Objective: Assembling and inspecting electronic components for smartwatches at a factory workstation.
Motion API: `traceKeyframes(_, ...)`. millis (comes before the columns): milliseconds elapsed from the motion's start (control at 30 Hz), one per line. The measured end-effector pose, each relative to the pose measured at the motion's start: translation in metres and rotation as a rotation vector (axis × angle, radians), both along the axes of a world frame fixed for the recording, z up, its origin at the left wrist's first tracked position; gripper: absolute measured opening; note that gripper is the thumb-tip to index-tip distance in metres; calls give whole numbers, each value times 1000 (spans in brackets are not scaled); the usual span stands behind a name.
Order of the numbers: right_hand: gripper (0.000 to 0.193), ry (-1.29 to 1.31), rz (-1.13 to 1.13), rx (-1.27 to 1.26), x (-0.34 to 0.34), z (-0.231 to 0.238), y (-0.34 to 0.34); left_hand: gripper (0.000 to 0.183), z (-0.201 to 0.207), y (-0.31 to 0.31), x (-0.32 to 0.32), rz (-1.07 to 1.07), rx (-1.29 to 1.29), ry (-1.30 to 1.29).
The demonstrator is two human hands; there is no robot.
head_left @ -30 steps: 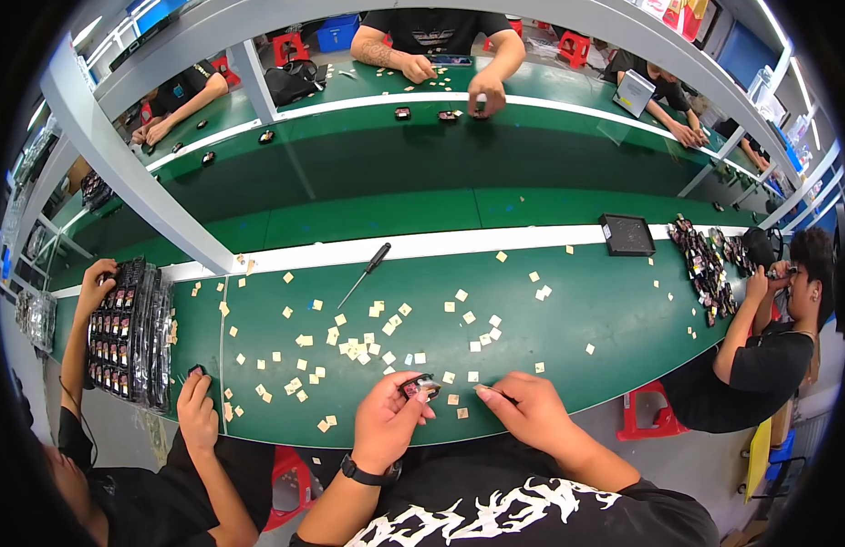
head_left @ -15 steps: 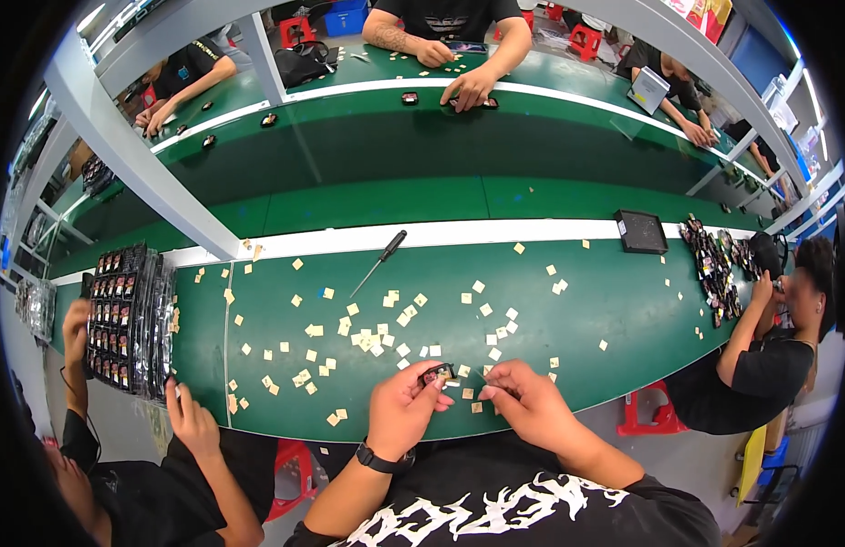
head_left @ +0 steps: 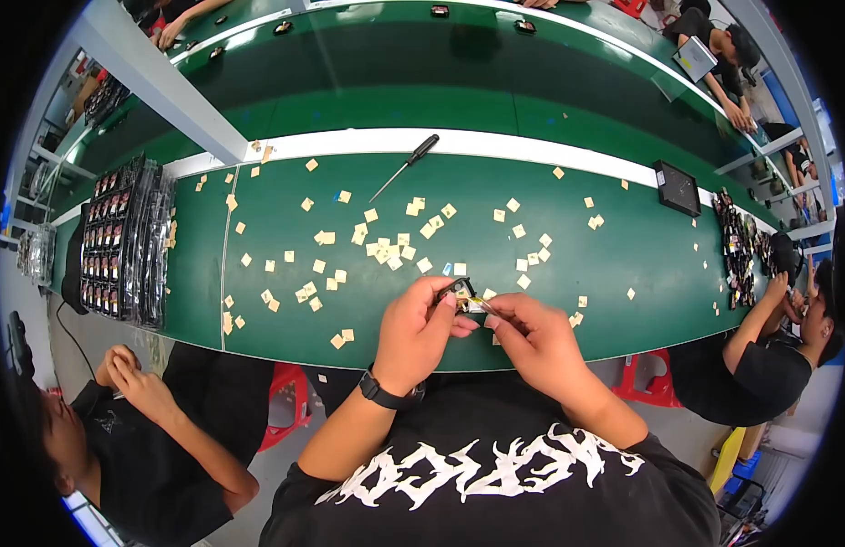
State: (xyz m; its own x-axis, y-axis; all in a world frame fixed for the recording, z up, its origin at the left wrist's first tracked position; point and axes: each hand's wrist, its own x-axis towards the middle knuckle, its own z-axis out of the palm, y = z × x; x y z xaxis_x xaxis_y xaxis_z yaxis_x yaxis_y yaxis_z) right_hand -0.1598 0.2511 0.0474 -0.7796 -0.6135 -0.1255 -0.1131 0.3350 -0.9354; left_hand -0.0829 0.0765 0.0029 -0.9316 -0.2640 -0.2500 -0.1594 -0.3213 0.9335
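Near the table's front edge my left hand (head_left: 417, 330) is closed around a small black plastic housing (head_left: 453, 289), whose open side shows coloured parts. My right hand (head_left: 543, 345) pinches a thin metal tool (head_left: 482, 304), perhaps tweezers; the fingers partly hide it. Its tip reaches into or against the housing, and I cannot tell whether it touches a part there. Just beyond my hands, small cream square pieces (head_left: 383, 248) are scattered over the green table (head_left: 459, 351). One small blue-and-white piece (head_left: 447, 269) lies right by the housing.
A black-handled screwdriver (head_left: 405, 168) lies toward the white ledge (head_left: 340, 143). Stacked trays of small devices (head_left: 112, 242) stand at left, beside a seated person (head_left: 158, 428). At right are a black tray (head_left: 678, 188), a pile of devices (head_left: 735, 246) and another person (head_left: 760, 342).
My right hand has brought the thin tool to the housing in my left hand. The view has tilted downward. The person at left has drawn both hands back from the trays.
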Motion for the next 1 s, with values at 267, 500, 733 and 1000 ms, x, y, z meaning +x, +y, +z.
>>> traceKeyframes(267, 14, 151, 43, 166, 3, 12, -5, 30, 3, 2, 0, 13, 13, -16)
traceKeyframes(500, 12, 324, 97, 312, -6, 10, -7, 32, 0, 3, 3, -19, -122, 41)
traceKeyframes(733, 10, 304, 106, 295, -9, 0, -9, 33, 3, -4, 3, -86, -120, 20)
traceKeyframes(1000, 14, -181, 36, 72, -8, -12, -1, 34, 4, -20, 5, -82, 354, -48)
